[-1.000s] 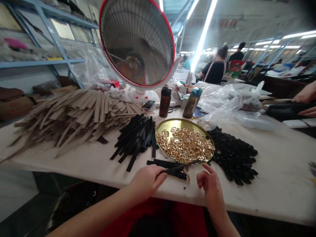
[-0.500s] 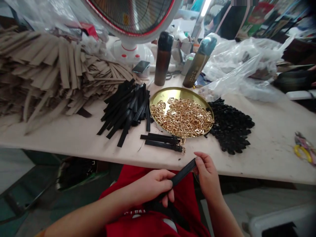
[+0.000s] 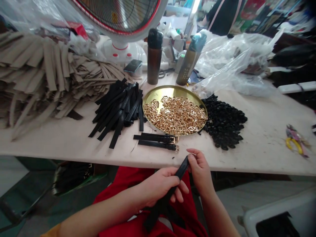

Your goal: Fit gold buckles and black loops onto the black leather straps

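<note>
Head view: strap's in both hands, watch the twist

Picture a clock centred on the black strap [image 3: 182, 168] you've got, with 12 pointing straight across the table [image 3: 86, 144]. The strap's up off the surface at the near edge, over your red clothing [image 3: 134, 176], slanting from about 7 up to 1. Your left hand [image 3: 165, 184] is pinching it partway along, thumb on top, and your right hand [image 3: 198, 168] has the upper end pinched between thumb and fingers. Can't tell what's tucked under those right fingers.

Honestly, make the left your anchor and go lighter on the right. The bit between your hands looks nice and straight, so a little tension should do. It's probably bendy stuff, so give the dark length hanging towards 7 some slack or it could twist or snag.

Watch your knuckles near the buckled straps [image 3: 156, 144] at 11, they'd be easy to nudge. The tray [image 3: 182, 91] of gold buckles [image 3: 176, 115] sits at 12, loose straps [image 3: 120, 113] between 10 and 11, little black loops [image 3: 223, 121] at 1, pliers [image 3: 295, 141] between 2 and 3.
</note>
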Demonstrator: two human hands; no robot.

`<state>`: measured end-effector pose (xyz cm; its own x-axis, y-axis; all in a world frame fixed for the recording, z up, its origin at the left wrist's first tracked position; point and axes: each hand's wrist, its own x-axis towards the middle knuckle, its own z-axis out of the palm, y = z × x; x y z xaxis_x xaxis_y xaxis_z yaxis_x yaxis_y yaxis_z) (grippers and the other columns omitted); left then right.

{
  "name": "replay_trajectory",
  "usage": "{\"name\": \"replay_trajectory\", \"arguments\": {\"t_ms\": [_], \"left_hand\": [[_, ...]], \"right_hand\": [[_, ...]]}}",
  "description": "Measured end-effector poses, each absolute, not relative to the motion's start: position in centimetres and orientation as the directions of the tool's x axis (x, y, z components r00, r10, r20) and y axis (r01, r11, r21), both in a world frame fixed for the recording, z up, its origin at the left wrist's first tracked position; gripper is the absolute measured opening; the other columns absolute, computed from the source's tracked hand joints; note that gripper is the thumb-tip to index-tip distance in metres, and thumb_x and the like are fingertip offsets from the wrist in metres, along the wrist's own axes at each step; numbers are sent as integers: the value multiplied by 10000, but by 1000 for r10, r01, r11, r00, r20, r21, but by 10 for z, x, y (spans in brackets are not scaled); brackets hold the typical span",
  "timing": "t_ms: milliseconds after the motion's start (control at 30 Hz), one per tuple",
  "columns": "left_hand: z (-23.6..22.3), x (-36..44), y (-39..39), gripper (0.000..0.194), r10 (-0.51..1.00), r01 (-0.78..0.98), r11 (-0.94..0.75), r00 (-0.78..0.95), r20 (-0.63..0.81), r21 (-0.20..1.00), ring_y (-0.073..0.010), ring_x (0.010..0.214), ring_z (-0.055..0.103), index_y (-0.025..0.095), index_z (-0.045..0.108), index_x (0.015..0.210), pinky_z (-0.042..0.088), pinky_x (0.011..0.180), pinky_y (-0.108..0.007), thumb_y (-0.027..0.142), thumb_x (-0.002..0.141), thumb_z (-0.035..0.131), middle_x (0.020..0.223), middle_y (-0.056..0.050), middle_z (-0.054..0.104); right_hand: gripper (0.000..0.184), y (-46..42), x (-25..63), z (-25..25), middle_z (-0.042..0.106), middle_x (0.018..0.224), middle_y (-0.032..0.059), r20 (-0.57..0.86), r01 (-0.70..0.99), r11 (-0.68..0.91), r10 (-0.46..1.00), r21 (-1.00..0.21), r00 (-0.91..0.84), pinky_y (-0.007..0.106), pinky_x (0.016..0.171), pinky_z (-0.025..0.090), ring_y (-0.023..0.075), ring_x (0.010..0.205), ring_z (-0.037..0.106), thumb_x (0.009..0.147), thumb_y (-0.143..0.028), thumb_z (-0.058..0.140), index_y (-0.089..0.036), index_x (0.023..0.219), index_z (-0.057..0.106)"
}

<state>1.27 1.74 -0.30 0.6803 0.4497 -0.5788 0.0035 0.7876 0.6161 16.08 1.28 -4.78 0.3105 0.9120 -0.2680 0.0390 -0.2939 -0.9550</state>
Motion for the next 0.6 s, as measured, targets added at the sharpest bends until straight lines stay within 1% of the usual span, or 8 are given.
{"name": "replay_trajectory", "arguments": {"t_ms": [133, 200, 300, 367, 400, 433, 500, 600], "left_hand": [[-3, 14, 12, 121, 456, -20, 803, 665, -592, 596, -40, 425, 476, 127, 524, 774, 318, 386, -146, 164, 701, 436, 668, -12, 594], [-6, 14, 12, 159, 463, -55, 817, 656, -596, 574, -45, 420, 468, 123, 530, 827, 307, 383, -152, 225, 748, 437, 657, -16, 587], [-11, 13, 14, 327, 413, -104, 877, 663, -624, 470, -38, 384, 409, 118, 528, 947, 260, 369, -158, 386, 801, 411, 612, 7, 531], [-15, 12, 18, 374, 343, -102, 919, 682, -646, 380, -16, 367, 330, 107, 539, 954, 210, 369, -152, 423, 798, 414, 574, 41, 454], [-17, 11, 21, 363, 322, -92, 928, 685, -653, 361, -9, 369, 296, 101, 546, 932, 188, 372, -149, 413, 793, 424, 565, 53, 419], [-18, 11, 23, 336, 324, -82, 925, 682, -655, 372, -5, 374, 273, 97, 549, 903, 169, 375, -149, 392, 787, 437, 561, 60, 396], [-18, 8, 27, 237, 404, -89, 879, 660, -633, 469, -6, 388, 268, 105, 534, 838, 153, 381, -155, 323, 766, 477, 556, 67, 379], [-15, 4, 32, 104, 551, -136, 782, 607, -573, 608, -16, 393, 299, 136, 478, 780, 174, 389, -165, 220, 729, 510, 533, 77, 382]], "right_hand": [[216, 13, 163, -50, 394, 529, -84, -271, 41, -296, 915, -954, 298, 181, 379, 309, 81, 428, 363, 773, -365, 490, -216, 929, 503], [216, 13, 163, -52, 395, 538, -81, -268, 38, -291, 918, -956, 292, 188, 385, 317, 86, 433, 369, 777, -368, 487, -215, 927, 501], [215, 12, 163, -55, 408, 559, -74, -249, 45, -273, 925, -961, 285, 196, 395, 320, 91, 445, 379, 782, -377, 483, -216, 923, 503], [214, 11, 164, -55, 423, 577, -68, -239, 43, -260, 932, -965, 274, 200, 406, 325, 93, 457, 388, 789, -383, 478, -218, 924, 502], [217, 11, 166, -55, 431, 582, -65, -232, 40, -251, 936, -967, 265, 203, 416, 333, 95, 464, 396, 792, -386, 476, -217, 926, 501], [221, 12, 169, -55, 441, 584, -62, -221, 40, -239, 940, -970, 259, 207, 428, 343, 98, 473, 407, 795, -389, 474, -215, 929, 500], [232, 16, 180, -54, 460, 586, -54, -174, 72, -201, 945, -977, 278, 218, 455, 359, 103, 486, 421, 801, -395, 469, -207, 932, 502], [242, 30, 208, -53, 504, 622, -29, -39, 219, -135, 918, -966, 396, 242, 493, 376, 114, 512, 443, 785, -397, 495, -190, 907, 526]]}}
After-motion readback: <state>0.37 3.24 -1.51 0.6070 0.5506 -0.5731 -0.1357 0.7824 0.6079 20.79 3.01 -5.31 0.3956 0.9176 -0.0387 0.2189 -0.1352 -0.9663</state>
